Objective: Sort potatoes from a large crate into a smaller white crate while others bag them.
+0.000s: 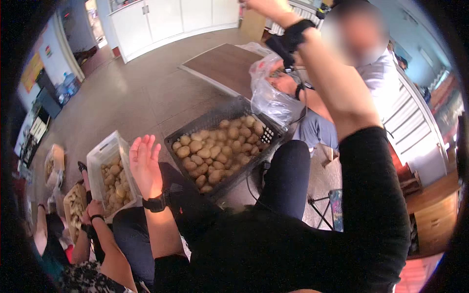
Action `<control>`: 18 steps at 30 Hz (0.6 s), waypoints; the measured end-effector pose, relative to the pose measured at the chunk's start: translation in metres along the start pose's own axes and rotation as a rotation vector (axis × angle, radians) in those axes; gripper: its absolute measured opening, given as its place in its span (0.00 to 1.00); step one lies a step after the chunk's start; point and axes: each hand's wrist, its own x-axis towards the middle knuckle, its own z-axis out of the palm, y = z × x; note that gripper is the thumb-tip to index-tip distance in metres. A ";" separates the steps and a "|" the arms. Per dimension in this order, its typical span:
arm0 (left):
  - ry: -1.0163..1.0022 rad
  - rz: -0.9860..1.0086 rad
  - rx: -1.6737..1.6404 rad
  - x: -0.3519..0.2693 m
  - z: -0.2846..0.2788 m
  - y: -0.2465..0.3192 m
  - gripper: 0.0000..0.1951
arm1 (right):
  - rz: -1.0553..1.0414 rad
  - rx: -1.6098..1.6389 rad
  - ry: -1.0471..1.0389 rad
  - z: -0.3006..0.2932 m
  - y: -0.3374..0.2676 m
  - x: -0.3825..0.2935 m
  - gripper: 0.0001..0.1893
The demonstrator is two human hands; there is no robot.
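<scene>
My left hand (146,164), with a black watch at its wrist, is raised with its fingers extended and nothing in it. It is left of a black plastic crate (223,191) of potatoes (214,151), which sits in front of my knees. At the top edge, my right hand (269,8) reaches far forward, partly cut off by the picture's rim. A black strap circles that wrist, and I cannot tell whether its fingers hold anything. Beneath that forearm, a co-worker's hand (284,83) is at a clear plastic bag (273,104), whose contents are unclear.
To my left, another person's hands (91,210) are beside a whitish plastic crate (96,146) of potatoes. Beyond the black crate lies a brown board (223,66). A folding stool (335,208) stands at right; white cabinets (165,23) line the back. A cable runs near my knee.
</scene>
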 end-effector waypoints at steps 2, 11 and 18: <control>-0.003 0.059 0.001 -0.008 0.007 0.024 0.13 | 0.082 0.126 0.005 -0.026 -0.037 -0.006 0.16; -0.278 0.423 0.042 -0.045 0.082 0.093 0.13 | -0.644 0.374 0.135 -0.127 -0.149 -0.141 0.26; -0.300 0.378 -0.081 -0.048 0.100 0.101 0.14 | -0.770 0.444 -0.070 -0.139 -0.148 -0.171 0.28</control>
